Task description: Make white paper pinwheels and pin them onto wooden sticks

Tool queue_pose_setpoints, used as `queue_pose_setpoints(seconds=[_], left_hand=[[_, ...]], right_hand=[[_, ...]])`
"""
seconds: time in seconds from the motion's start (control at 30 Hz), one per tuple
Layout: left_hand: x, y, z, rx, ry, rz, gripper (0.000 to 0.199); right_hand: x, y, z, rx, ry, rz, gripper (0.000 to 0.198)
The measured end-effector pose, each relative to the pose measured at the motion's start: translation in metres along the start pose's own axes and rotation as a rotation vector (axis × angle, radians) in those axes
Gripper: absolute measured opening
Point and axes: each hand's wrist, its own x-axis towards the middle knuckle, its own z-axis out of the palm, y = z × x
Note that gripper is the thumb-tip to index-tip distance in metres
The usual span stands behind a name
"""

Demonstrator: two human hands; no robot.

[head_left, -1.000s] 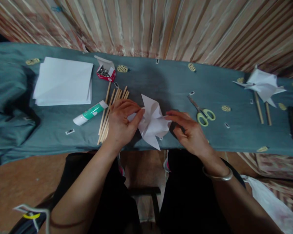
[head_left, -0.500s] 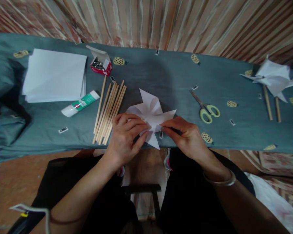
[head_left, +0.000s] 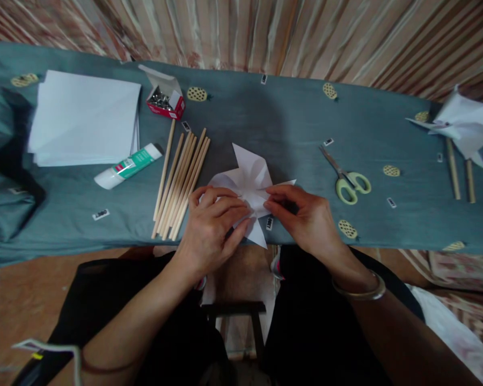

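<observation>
Bodyward, one tip of the paper pinwheel [head_left: 251, 163], left hand [head_left: 211, 225] and right hand [head_left: 308, 220] pinching it.

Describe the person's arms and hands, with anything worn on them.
The left hand and right hand wear no gloves, and no sleeves cover the visible forearms. A smooth, rounded, silver-coloured bangle rings the right wrist. A pale, cord-like strip shows by the left forearm; its purpose is unclear.
</observation>
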Motion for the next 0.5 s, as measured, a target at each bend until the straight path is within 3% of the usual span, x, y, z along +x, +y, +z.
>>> queue_pose_setpoints(seconds=[0.5], left_hand=[[0.0044,0.0022,0.0027,0.008,-0.106,-0.014,0.018]], right_hand=[[0.0039,-0.0073,0.0018,-0.088,0.029,-0.026,0.021]])
